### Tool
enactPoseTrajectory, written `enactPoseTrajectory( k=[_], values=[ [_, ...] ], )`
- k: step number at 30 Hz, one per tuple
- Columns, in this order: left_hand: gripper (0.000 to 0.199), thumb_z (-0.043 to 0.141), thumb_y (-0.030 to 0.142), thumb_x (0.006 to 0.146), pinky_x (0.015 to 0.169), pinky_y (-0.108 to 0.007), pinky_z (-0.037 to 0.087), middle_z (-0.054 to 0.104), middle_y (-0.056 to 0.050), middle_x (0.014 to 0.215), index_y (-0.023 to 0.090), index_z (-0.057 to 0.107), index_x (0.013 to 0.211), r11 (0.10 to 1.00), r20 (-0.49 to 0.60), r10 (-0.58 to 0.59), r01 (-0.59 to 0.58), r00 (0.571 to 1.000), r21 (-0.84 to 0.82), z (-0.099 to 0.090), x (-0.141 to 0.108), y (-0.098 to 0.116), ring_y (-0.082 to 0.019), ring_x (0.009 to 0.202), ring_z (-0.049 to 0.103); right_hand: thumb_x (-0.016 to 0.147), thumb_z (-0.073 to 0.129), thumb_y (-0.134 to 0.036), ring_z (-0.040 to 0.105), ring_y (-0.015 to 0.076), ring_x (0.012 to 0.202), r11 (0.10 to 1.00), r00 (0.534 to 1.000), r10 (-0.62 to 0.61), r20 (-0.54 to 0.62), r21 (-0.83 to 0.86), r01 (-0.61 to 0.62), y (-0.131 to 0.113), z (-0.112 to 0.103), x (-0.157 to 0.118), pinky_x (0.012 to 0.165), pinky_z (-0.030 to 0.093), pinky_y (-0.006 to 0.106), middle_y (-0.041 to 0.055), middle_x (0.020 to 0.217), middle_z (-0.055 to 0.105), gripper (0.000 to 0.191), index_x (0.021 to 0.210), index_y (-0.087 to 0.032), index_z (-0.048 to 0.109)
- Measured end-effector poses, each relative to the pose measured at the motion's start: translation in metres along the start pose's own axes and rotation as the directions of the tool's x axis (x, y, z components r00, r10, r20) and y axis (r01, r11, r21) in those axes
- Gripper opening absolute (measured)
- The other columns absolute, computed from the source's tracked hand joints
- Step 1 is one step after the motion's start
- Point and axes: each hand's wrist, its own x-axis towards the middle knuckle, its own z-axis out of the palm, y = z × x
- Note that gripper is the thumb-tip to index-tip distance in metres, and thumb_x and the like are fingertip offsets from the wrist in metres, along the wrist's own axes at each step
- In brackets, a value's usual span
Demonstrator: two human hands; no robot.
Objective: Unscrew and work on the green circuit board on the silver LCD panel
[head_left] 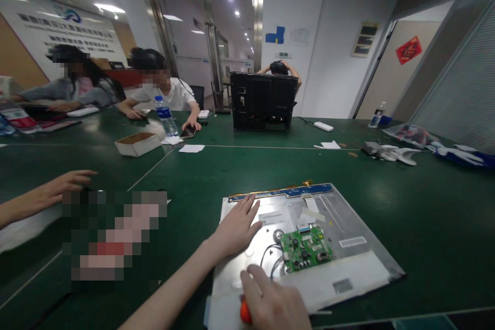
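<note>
A flat display panel (371, 268) lies back side up on the green table in front of me. Its metal back carries a green circuit board (305, 248), thin black cables and a blue strip board (286, 192) along the far edge. My left hand (240, 224) rests flat on the panel's upper left, fingers stretched toward the strip board. At the near edge, my right hand (276, 299) is closed around a screwdriver (245, 312). Its red-orange end shows at the left of the fingers, and a thin metal shaft appears to stick out on the right.
Beside me on the left, another person's hand (73, 185) hovers near a blurred-out area. Across the table stand a black monitor housing (263, 100), a water bottle (166, 116) and a white box (138, 144). White and grey scraps (390, 153) lie at the right. Several people sit around.
</note>
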Motion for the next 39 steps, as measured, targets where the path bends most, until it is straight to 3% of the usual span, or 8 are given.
enactPoseTrajectory(
  k=[4,9,13,20,28,34,39],
  values=[
    [0.061,0.032,0.045,0.102,0.117,-0.047,0.022,0.022,-0.02,0.158,0.007,0.033,0.151,0.999,0.004,0.048,-0.048,0.999,-0.017,-0.008,-0.008,-0.022,-0.031,0.147,0.02,0.084,0.052,-0.011,0.072,0.0228,0.093,0.988,0.989,0.147,0.003,-0.039,-0.147,0.067,-0.021,-0.01,0.063,0.056,0.025,0.0093,0.133,0.063,0.045,0.127,-0.023,0.06],
    [0.061,0.027,0.051,0.104,0.115,-0.048,0.027,0.027,-0.015,0.158,0.014,0.031,0.152,0.995,-0.036,0.091,-0.092,0.995,-0.033,-0.018,-0.013,-0.035,-0.03,0.146,0.025,0.093,0.048,-0.023,0.074,0.028,0.088,0.91,0.914,0.403,0.047,-0.132,-0.394,0.154,-0.042,-0.034,0.068,0.059,0.037,0.0114,0.13,0.064,0.035,0.122,-0.02,0.066],
    [0.059,0.029,0.051,0.103,0.114,-0.049,0.029,0.032,-0.014,0.156,0.018,0.035,0.151,0.995,-0.062,0.083,-0.086,0.995,-0.05,-0.025,-0.011,-0.034,-0.03,0.143,0.031,0.097,0.043,-0.027,0.073,0.028,0.093,0.862,0.863,0.497,0.095,-0.17,-0.478,0.191,-0.045,-0.058,0.073,0.06,0.038,0.0108,0.133,0.062,0.036,0.123,-0.022,0.067],
    [0.058,0.022,0.043,0.103,0.114,-0.048,0.031,0.036,-0.015,0.154,0.011,0.043,0.146,1.0,-0.062,0.01,-0.012,0.998,-0.028,-0.025,-0.002,-0.027,-0.029,0.142,0.034,0.099,0.038,-0.03,0.071,0.0274,0.1,0.841,0.828,0.538,0.158,-0.174,-0.513,0.188,-0.029,-0.071,0.074,0.06,0.036,0.0093,0.138,0.057,0.041,0.129,-0.021,0.064],
    [0.052,0.029,0.034,0.099,0.11,-0.05,0.036,0.043,-0.017,0.15,0.011,0.049,0.141,0.997,-0.046,-0.079,0.08,0.996,0.013,-0.03,0.008,-0.014,-0.031,0.138,0.041,0.097,0.038,-0.025,0.073,0.027,0.091,0.868,0.84,0.496,0.219,-0.134,-0.477,0.186,-0.033,-0.07,0.068,0.059,0.036,0.0142,0.142,0.053,0.041,0.131,-0.02,0.062],
    [0.04,0.037,0.03,0.095,0.101,-0.045,0.046,0.062,-0.015,0.129,0.014,0.061,0.123,0.992,-0.146,-0.07,0.053,0.987,-0.113,-0.042,-0.003,-0.004,-0.03,0.117,0.059,0.097,0.044,-0.024,0.068,0.0234,0.105,0.95,0.923,0.294,0.247,0.029,-0.31,0.186,-0.049,-0.05,0.082,0.054,0.032,0.0082,0.133,0.063,0.037,0.129,-0.025,0.062],
    [0.034,0.044,0.03,0.093,0.098,-0.045,0.047,0.068,-0.009,0.12,0.021,0.062,0.12,0.958,-0.085,-0.02,-0.005,0.996,-0.288,-0.051,-0.018,0.005,-0.029,0.114,0.06,0.09,0.055,-0.017,0.069,0.0181,0.088,0.976,0.949,0.125,0.289,0.139,-0.17,0.185,-0.052,-0.033,0.073,0.051,0.028,0.0024,0.116,0.067,0.026,0.109,-0.029,0.068]
  ],
)
